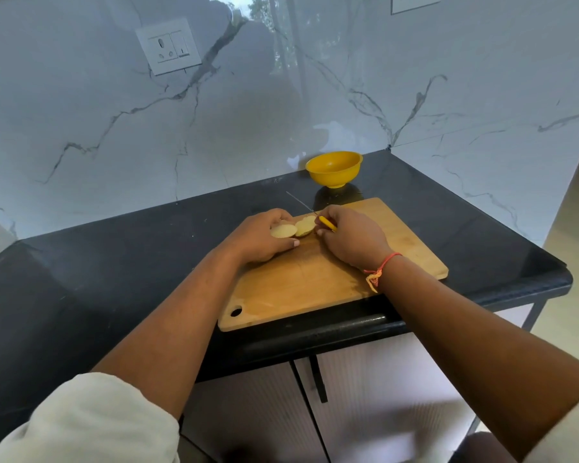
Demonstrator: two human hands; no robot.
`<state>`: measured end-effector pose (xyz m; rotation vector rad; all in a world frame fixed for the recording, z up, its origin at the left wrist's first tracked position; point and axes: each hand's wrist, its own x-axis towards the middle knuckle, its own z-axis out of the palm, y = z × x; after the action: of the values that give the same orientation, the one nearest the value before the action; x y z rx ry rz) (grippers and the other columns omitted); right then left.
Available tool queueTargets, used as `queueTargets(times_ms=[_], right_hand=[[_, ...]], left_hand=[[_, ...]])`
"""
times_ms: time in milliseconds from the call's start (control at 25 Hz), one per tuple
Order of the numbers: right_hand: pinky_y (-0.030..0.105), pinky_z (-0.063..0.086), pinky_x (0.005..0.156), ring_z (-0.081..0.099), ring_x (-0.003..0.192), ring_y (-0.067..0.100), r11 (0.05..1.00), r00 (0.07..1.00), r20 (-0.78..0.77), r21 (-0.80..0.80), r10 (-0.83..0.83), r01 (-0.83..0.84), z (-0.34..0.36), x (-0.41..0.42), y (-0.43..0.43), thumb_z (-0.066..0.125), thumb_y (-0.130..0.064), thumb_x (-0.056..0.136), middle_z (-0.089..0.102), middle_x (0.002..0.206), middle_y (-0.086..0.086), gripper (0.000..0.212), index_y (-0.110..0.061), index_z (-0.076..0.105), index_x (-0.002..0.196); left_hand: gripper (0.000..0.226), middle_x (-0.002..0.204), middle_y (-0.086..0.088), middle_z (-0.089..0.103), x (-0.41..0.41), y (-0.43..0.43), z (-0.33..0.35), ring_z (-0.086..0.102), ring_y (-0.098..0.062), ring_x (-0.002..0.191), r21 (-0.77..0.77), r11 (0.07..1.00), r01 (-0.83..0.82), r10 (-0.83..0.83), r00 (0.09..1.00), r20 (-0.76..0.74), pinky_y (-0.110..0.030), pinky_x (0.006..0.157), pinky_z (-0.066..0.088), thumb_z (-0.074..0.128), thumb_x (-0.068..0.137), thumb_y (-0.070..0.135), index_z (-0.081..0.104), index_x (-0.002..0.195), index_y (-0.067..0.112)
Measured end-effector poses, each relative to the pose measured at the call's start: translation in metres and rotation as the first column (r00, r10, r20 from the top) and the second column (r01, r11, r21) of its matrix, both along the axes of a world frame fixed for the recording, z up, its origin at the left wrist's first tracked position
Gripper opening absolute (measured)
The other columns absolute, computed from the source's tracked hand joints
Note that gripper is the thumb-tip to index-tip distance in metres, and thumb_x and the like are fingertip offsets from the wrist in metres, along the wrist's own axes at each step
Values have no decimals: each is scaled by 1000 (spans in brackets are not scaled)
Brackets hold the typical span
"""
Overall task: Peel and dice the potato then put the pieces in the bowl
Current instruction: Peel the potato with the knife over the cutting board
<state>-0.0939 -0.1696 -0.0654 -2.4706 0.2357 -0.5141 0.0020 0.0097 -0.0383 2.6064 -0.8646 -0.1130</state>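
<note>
On the wooden board [315, 285]: the potato [305, 226] lies pale and skinless, split in two with the cut faces up (so the peeling looks done to me).
Left hand [261, 240]: its fingers curl round the left half [283, 231] and hold it at the board's far left edge.
Right hand [351, 238]: it is wrapped round the yellow handle of a small knife [327, 224]. The thin blade points away toward the wall, and the fingertips sit just beside the other half.
Bowl [334, 168]: yellow and upright on the black counter [114, 262], just behind the board. No pieces show in the part of its inside I can see.
Step in hand: the very start of dicing, I'd say, with halves only and no cubes yet.
Next move: it probably calls for turning a half flat side down and pinning it firmly. Then cut strips and cut across them, with fingertips tucked back from the blade.
Writing: none I can read. The wall socket [168, 46] shows no legible marking, and neither does the knife handle.
</note>
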Motion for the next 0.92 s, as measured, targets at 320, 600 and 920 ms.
queueTargets(times_ms=[320, 600, 920], right_hand=[[31, 50, 84, 63, 107, 18, 999, 992, -127, -42, 19, -25, 13, 7, 3, 58, -40, 99, 69, 121, -1, 42, -28, 58, 139], [34, 52, 91, 64, 109, 21, 999, 992, -128, -46, -17, 12, 14, 15, 13, 60, -31, 100, 69, 124, 2, 38, -23, 61, 137], [31, 47, 79, 64, 108, 21, 997, 999, -46, -79, -11, 7, 8, 5, 15, 57, -40, 100, 69, 122, -1, 38, -31, 60, 137]], left_hand=[[42, 128, 4, 58, -9, 11, 2, 53, -12, 109, -45, 996, -73, 72, 997, -19, -27, 86, 45, 69, 91, 32, 55, 130, 27], [75, 141, 6, 43, -22, 35, 16, 44, -18, 125, -55, 994, -98, 83, 968, -236, -36, 101, 42, 77, 83, 38, 39, 146, 26], [79, 136, 7, 52, -31, 71, 1, 50, -13, 125, -253, 953, -166, 87, 951, -297, -38, 109, 43, 88, 73, 30, 48, 140, 24]])
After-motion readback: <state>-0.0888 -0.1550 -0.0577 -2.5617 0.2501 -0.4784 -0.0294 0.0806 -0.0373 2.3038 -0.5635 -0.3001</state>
